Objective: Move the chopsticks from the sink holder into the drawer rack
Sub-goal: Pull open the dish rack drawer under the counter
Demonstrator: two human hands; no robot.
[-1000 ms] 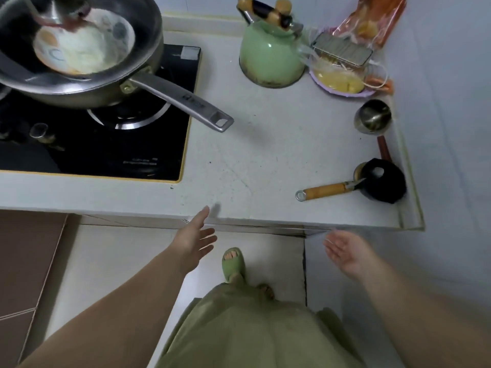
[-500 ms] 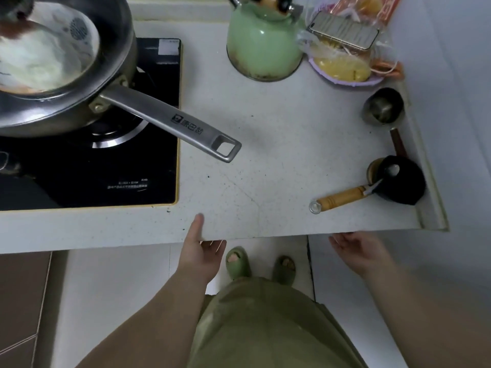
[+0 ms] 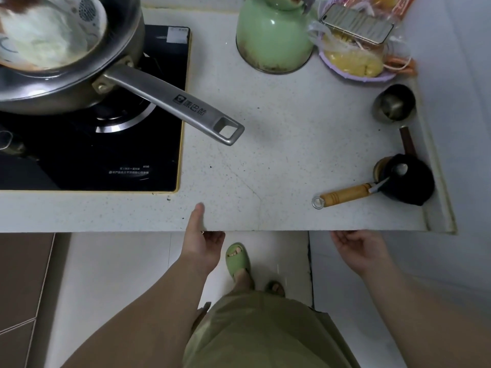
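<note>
No chopsticks, sink holder or drawer rack show in this view. My left hand (image 3: 203,245) is at the front edge of the white countertop (image 3: 279,160). Its thumb lies on top of the counter and its fingers reach under the edge, where their tips are hidden. My right hand (image 3: 358,248) is further right, just below the same edge, palm turned up and fingers spread, with the tips tucked under the counter. Nothing is visible in either hand.
A steel pan (image 3: 66,62) sits on the black hob (image 3: 106,155), its long handle (image 3: 180,104) jutting over the counter. A green kettle (image 3: 273,35), a phone (image 3: 357,22) on a bag of food, a steel cup (image 3: 394,102) and a wooden-handled ladle (image 3: 345,195) stand at the right. Tiled floor lies below.
Both hands have risen from in front of the cabinet to the counter's front edge. The left thumb now rests on top, and the view has moved closer over the counter.
</note>
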